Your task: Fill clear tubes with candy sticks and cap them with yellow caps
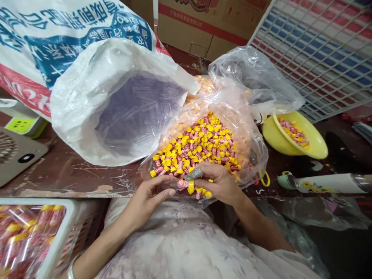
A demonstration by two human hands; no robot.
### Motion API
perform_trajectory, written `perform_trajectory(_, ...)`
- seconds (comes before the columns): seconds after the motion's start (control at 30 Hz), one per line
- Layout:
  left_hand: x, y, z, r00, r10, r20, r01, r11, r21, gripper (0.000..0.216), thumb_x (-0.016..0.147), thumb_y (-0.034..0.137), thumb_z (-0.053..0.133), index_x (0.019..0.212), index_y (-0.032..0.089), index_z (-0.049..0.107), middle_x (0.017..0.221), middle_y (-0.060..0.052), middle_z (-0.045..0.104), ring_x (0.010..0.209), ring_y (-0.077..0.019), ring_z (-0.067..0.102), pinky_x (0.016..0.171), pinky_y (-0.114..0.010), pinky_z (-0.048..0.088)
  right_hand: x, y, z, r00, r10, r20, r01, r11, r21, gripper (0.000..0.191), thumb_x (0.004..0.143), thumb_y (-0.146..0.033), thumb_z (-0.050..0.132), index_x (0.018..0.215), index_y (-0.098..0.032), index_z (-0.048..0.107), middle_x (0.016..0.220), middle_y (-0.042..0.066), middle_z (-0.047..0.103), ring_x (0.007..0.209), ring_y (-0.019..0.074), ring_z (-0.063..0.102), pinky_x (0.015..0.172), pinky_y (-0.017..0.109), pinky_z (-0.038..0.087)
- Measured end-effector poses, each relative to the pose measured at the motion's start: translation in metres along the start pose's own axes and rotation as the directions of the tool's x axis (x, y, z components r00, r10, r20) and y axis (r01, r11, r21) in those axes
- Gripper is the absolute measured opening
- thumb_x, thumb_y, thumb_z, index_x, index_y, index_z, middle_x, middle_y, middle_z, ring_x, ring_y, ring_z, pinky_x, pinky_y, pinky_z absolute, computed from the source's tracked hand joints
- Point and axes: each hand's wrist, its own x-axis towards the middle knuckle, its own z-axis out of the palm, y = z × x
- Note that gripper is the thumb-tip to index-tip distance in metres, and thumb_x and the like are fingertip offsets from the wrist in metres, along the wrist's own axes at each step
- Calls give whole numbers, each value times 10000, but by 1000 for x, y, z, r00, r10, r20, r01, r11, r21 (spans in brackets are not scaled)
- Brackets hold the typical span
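Over the bag's front edge, my left hand point(154, 190) is curled around what looks like a clear plastic tube, faint between thumb and fingers. My right hand point(219, 182) meets it, its fingers closed on a small red-and-white bottle-shaped piece point(183, 185) with a yellow cap. That piece lies between the fingertips of both hands. A grey wrap point(194, 174) covers one right fingertip. Right behind the hands, an open clear bag point(252, 149) holds a heap of the same yellow-capped pieces point(200, 141). Several lie just under my right fingers.
A large white sack point(87, 77) gapes at left with clear tubes point(139, 108) inside. A yellow bowl point(270, 135) of pieces, a floral flask point(325, 183) and a wire rack point(316, 58) stand right. Lower left, a white basket point(69, 217) holds filled tubes. Cardboard boxes point(186, 27) stand behind.
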Motion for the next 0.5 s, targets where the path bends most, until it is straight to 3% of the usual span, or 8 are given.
perform_trajectory(0.17, -4, 0, 1, 999, 29, 32, -30, 999, 22, 303, 871, 367, 689, 1133, 218, 717, 1116, -47, 771, 1038, -232, 702, 920, -315, 540, 8, 4, 14, 982, 183, 56, -188, 974, 124, 130, 863, -319, 713, 884, -192, 690, 779, 0, 599, 677, 146, 562, 571, 241, 452)
perform_trajectory(0.3, -6, 0, 2, 997, 63, 47, -68, 990, 126, 291, 891, 358, 664, 1140, 217, 712, 1114, -34, 761, 1027, -214, 686, 918, -297, 515, 14, 15, 19, 956, 272, 108, -286, 948, 139, 271, 763, -327, 782, 711, -178, 561, 634, -54, 492, 569, 97, 486, 494, 189, 390)
perform_trajectory(0.5, -8, -6, 14, 991, 132, -24, -123, 965, 233, 186, 902, 324, 621, 1015, 185, 676, 914, -28, 728, 831, -184, 646, 773, -279, 496, 24, 14, 29, 902, 378, 209, -404, 910, 94, 251, 807, -373, 719, 747, -202, 545, 632, -58, 519, 448, 97, 482, 343, 179, 358)
